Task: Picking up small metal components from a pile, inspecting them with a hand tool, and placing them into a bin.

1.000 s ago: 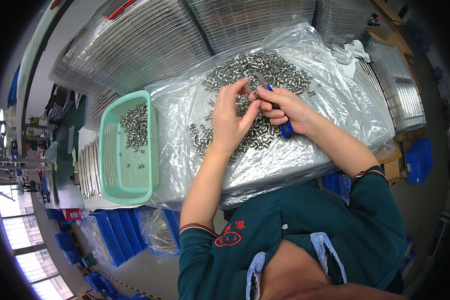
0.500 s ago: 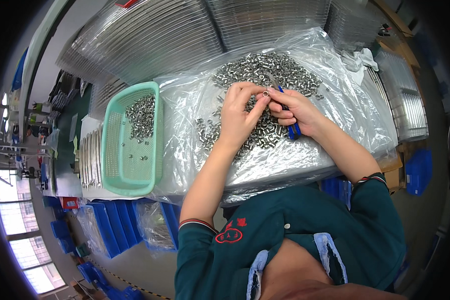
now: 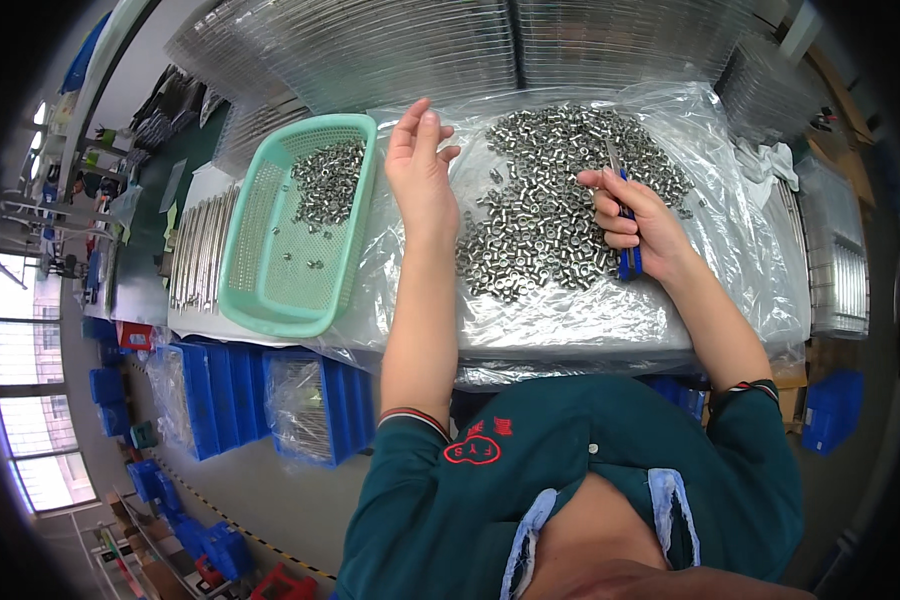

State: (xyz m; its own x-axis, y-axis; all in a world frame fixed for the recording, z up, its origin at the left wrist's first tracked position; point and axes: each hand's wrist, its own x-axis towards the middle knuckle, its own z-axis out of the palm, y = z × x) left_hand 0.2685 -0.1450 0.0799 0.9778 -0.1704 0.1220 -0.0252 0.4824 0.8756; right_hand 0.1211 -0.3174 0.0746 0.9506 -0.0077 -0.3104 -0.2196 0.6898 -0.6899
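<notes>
Gripping a blue-handled hand tool (image 3: 630,264), the right hand (image 3: 646,225) is positioned, head view, over the right side of the metal fittings (image 3: 540,235), heaped on clear plastic sheeting (image 3: 750,235). The left hand (image 3: 420,165) is raised beside the green basket (image 3: 278,275), fingers loosely bent; I cannot tell whether it holds a part. The basket contains more fittings.

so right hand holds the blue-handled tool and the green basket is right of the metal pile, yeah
Not quite: the head view shows the green basket left of the metal pile; the right hand does hold the blue-handled tool.
</notes>
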